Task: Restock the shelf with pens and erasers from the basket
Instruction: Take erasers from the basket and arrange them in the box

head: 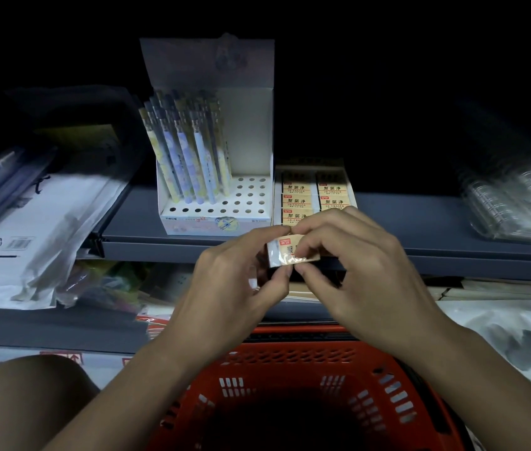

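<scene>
A dim grey shelf point(420, 219) is seen at twelve o'clock, carrying a white display box point(215, 177) partly filled with pens point(189, 148) and, just beside it at three o'clock, a tray point(314, 169) of erasers point(296, 201). One wrapped eraser point(282, 252) is pinched between the left hand point(238, 288) and right hand point(362, 275), above the red basket point(290, 379) at six o'clock.

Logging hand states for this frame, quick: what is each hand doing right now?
Left hand: pinches the left end of the eraser.
Right hand: pinches the same eraser at its right end, above the red basket.
</scene>
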Action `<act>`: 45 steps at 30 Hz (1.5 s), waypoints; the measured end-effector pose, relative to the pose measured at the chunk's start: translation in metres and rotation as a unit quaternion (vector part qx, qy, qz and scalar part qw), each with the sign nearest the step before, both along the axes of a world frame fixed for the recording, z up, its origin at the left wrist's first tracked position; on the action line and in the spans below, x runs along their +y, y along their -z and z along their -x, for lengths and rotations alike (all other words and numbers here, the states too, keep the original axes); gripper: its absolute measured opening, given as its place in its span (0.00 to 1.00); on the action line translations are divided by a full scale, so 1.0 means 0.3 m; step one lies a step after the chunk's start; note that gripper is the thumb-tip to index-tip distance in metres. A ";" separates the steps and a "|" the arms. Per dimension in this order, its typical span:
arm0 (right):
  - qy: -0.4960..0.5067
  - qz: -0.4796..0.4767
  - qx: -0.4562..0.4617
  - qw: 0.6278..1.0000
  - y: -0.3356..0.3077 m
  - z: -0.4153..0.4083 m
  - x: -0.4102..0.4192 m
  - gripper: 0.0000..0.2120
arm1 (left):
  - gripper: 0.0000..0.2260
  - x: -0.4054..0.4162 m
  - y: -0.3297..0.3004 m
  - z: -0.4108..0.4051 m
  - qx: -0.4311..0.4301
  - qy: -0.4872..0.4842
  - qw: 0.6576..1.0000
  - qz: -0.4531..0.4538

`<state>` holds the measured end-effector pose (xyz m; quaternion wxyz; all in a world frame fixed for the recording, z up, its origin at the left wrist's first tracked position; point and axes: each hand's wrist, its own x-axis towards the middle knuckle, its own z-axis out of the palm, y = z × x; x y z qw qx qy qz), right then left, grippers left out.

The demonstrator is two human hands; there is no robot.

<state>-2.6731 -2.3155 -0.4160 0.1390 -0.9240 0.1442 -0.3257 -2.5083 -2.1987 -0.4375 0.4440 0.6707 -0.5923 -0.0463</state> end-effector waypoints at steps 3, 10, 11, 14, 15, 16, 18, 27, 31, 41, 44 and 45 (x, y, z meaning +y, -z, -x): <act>0.003 -0.009 -0.003 1.000 -0.008 0.008 -0.010 0.04 | 0.21 0.002 -0.002 0.004 0.021 -0.005 1.000 0.016; 0.066 -0.035 -0.026 0.997 -0.033 0.033 -0.067 0.05 | 0.10 -0.018 -0.015 -0.021 0.022 -0.045 0.998 0.029; 0.077 -0.041 -0.029 0.996 -0.037 0.033 -0.077 0.05 | 0.10 -0.018 -0.021 -0.022 0.026 -0.042 0.998 0.025; 0.110 -0.070 -0.035 0.991 -0.050 0.025 -0.108 0.05 | 0.21 -0.024 -0.032 -0.030 0.039 -0.025 0.999 -0.009; 0.120 -0.080 -0.033 0.989 -0.054 0.021 -0.117 0.05 | 0.25 -0.026 -0.034 -0.032 0.052 -0.011 0.998 -0.019; 0.128 -0.087 -0.031 0.988 -0.057 0.015 -0.126 0.05 | 0.26 -0.029 -0.038 -0.032 0.072 0.008 0.997 -0.023; 0.140 -0.097 -0.023 0.985 -0.057 0.003 -0.140 0.04 | 0.24 -0.035 -0.048 -0.031 0.094 0.036 0.995 -0.021; 0.171 -0.069 0.048 0.982 -0.046 -0.095 -0.225 0.05 | 0.07 -0.048 -0.066 -0.060 0.062 -0.028 0.997 -0.029; 0.198 -0.065 0.073 0.975 -0.051 -0.169 -0.268 0.06 | 0.07 -0.055 -0.066 -0.059 0.047 -0.022 0.998 -0.021; 0.253 -0.087 0.068 0.961 -0.035 -0.241 -0.296 0.10 | 0.11 -0.056 -0.044 -0.074 -0.052 -0.024 0.997 -0.057; 0.252 -0.111 0.052 0.960 -0.030 -0.256 -0.300 0.10 | 0.08 -0.056 -0.039 -0.070 -0.046 -0.027 0.996 -0.067; 0.250 -0.121 0.044 0.960 -0.029 -0.258 -0.304 0.10 | 0.08 -0.056 -0.037 -0.069 -0.043 -0.027 0.996 -0.071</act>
